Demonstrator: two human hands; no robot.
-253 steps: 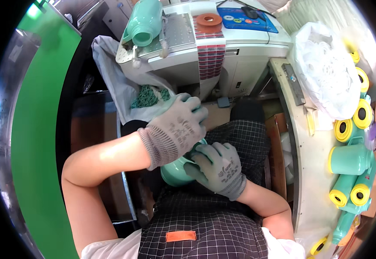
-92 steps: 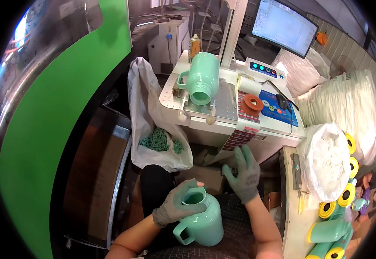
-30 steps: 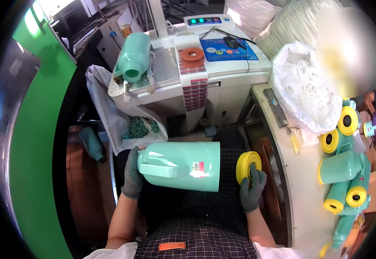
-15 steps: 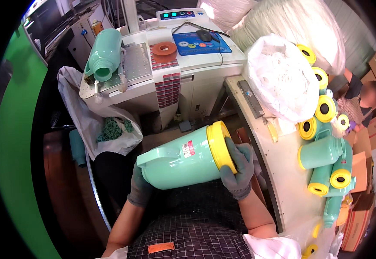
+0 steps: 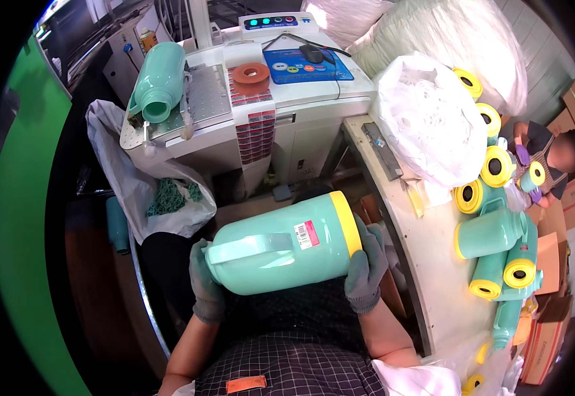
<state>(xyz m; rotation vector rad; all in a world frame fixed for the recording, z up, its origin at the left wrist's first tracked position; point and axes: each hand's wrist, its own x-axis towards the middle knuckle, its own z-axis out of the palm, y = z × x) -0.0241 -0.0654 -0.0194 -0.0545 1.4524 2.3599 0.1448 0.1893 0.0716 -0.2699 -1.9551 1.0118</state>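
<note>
While we sit at workbench (image 5: 426, 264), mint-green plastic jug (image 5: 281, 247) lies sideways over our lap, yellow base ring (image 5: 345, 223) rightward, handle up; left hand (image 5: 206, 284) clasps top end, right hand (image 5: 366, 267) clamps base.

The scene is bright and evenly lit from above, with soft shadows only. The white machine top (image 5: 314, 92) and the big white bag (image 5: 426, 125) are almost overexposed, and the mint jug (image 5: 281, 247) carries a pale sheen. The floor under the surface (image 5: 426, 264) is dark. A black round rim frames the view; straight edges bend there, and things near it look slightly soft.
</note>
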